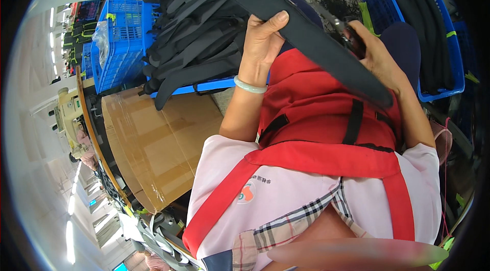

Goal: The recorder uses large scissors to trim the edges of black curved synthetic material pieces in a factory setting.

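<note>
While held, 1 dark strip runs diagonally, rounded end lower right.

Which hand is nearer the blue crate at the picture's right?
Right. The right hand, holding a dark-handled tool, is left of the blue crate, with a knee between; the left hand, gripping a dark strip, is farther left.

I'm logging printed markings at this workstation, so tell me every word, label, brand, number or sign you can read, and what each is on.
Pale pink shirt, chest: a short line of dark characters beside a round emblem; I won't copy the wording or name a brand.
Sewing machine in the background: any markings are too small to read.
Dark strip in the left hand: no lettering visible.
</note>
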Tool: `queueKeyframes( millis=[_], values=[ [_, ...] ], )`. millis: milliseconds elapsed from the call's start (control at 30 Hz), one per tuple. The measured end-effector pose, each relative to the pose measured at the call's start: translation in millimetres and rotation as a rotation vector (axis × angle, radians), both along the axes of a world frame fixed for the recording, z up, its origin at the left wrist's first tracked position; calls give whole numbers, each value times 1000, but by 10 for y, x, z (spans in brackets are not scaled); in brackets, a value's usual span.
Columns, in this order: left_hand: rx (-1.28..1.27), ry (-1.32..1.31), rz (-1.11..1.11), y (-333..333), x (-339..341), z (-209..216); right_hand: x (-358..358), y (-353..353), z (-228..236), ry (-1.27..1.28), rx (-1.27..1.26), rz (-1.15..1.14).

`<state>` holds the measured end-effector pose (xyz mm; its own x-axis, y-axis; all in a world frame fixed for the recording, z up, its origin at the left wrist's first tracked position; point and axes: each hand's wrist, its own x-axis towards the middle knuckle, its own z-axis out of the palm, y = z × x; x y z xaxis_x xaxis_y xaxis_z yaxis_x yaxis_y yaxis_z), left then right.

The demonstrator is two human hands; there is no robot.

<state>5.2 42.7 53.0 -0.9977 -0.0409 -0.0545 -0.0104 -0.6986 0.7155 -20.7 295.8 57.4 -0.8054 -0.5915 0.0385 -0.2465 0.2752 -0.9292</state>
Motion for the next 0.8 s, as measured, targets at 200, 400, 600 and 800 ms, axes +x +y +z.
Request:
queueKeyframes(
  millis=[200,400,600,800],
  values=[
    [-22,89,-83,26,24,-87,-9,-60,141,-68,172,95],
    [-41,84,-87,48,46,-110,64,-155,-123,79,150,18],
    [-48,31,-26,114,73,-108,52,-201,-358,-25,163,33],
    [-8,20,-50,150,-68,-212,-78,-143,-489,-96,-78,-123]
  ],
)
